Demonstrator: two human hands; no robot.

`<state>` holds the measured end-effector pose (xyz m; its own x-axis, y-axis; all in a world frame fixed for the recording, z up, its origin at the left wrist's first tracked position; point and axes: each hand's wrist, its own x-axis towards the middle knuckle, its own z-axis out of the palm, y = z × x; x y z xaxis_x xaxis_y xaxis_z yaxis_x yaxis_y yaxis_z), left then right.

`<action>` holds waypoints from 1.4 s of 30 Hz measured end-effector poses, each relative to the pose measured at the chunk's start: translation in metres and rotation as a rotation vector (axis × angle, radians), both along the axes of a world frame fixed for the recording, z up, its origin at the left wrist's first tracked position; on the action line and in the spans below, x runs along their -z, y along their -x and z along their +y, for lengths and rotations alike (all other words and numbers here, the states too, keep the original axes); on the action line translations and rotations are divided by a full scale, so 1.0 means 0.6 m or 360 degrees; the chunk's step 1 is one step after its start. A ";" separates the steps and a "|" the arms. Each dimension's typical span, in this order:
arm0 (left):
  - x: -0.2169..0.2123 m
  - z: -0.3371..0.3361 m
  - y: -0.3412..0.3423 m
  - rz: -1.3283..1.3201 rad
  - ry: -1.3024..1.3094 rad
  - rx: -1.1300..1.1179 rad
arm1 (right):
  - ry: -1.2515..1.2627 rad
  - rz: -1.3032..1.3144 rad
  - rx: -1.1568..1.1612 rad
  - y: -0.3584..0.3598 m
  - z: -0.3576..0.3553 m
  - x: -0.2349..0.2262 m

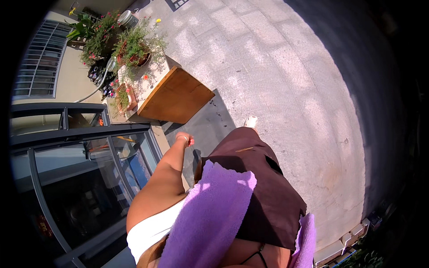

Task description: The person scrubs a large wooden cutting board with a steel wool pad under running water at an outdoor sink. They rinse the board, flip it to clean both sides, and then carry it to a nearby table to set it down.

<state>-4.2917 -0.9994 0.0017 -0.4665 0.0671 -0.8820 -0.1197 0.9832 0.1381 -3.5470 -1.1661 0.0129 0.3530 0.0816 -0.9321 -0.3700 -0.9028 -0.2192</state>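
My left hand (185,138) hangs out at my side with the fingers curled in, and nothing shows in it. A thin bracelet circles the wrist. Below the hand lies a dark grey mat (216,114), and the wooden side of a planter stand (176,96) is the nearest thing ahead of it. My right hand is out of view. A purple towel (210,192) drapes down my front, with its other end at the right. Under it I wear a dark brown apron or skirt (254,161). One white shoe (251,121) shows past its hem.
Potted flowers (134,51) stand on and behind the planter stand, near a white bucket (128,19) and a hose (91,93). At left is a dark-framed glass door (80,192). Sunlit paving (295,111) stretches ahead and right; a plant bed edge (342,243) lies lower right.
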 end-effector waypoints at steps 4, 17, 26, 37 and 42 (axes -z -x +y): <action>0.011 0.090 -0.052 0.0024 0.0185 0.0137 | -0.0371 -0.0087 0.0043 -0.128 0.132 0.020; -0.096 0.869 -1.046 0.0159 -0.1041 0.1507 | 0.0120 -0.0150 0.0071 -0.563 0.162 -0.072; -0.240 0.861 -1.727 -0.0363 -0.1139 0.3160 | 0.0153 -0.0073 0.0374 -0.887 0.175 -0.045; -0.002 0.836 -1.531 0.0158 -0.0231 0.1448 | -0.0509 -0.0524 0.0882 -1.480 0.304 -0.020; -0.020 0.883 -1.571 0.0501 0.0307 0.0975 | -0.0700 -0.0582 0.0494 -1.640 0.400 -0.074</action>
<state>-3.3493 -0.4693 0.0137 -0.6293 0.2549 -0.7342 0.4786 0.8714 -0.1076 -2.5632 -0.9264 0.0574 0.7099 0.2714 -0.6499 -0.4304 -0.5632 -0.7053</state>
